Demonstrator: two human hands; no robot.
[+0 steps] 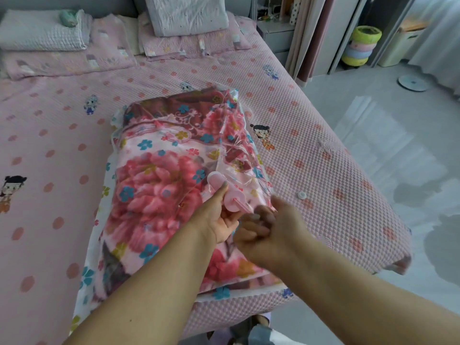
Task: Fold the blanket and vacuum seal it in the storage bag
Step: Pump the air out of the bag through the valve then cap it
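Blanket (159, 185) folded, inside storage bag (99, 245). Left hand (219, 220) grips hand pump (227, 195) barrel; right hand (271, 230) closed on plunger. Air extraction apparently unfinished.

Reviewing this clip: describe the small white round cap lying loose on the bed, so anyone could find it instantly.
Start at the pink dotted bed cover, then find the floral blanket in its clear storage bag. Just right of the bag, beyond the right hand, lies the small white round cap. It is the only loose white disc there; the dots around it are printed pink.
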